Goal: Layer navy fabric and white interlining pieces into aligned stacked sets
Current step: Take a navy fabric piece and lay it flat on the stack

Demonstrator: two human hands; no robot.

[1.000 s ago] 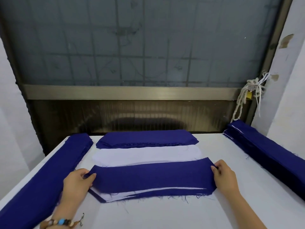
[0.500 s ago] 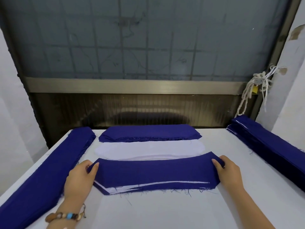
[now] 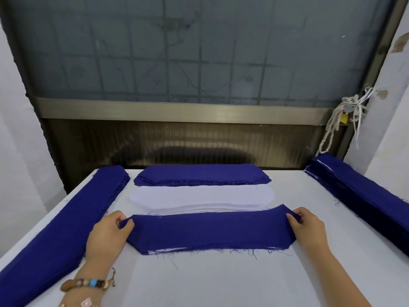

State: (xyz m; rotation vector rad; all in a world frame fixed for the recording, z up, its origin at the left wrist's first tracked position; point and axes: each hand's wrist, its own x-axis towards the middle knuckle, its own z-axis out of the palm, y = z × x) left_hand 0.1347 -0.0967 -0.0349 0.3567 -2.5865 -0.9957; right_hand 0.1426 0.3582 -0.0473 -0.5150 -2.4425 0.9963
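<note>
- On the counter (image 3: 221, 284), near middle, the navy piece (image 3: 210, 231) lies over white interlining (image 3: 170, 251)
- Left hand (image 3: 108, 235) and right hand (image 3: 309, 229): fingers (image 3: 119, 218) pinch its two ends
- Aligning step, by my read; next, the edges need matching flush

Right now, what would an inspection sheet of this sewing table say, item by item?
Surface: white table, flat.
Job's things: navy piece lying over an interlining layer that peeks out at its near edge; white interlining stack behind it; far navy stack beyond that; left long navy stack; right long navy stack.
Clutter: loose threads along the near edge of the navy piece.
Hands: left hand pinches the left end of the navy piece, right hand pinches its right end; beaded bracelet on the left wrist.
Cables: knotted white cords hanging by the window frame, off the table.
Surroundings: frosted window, pale walls.
</note>
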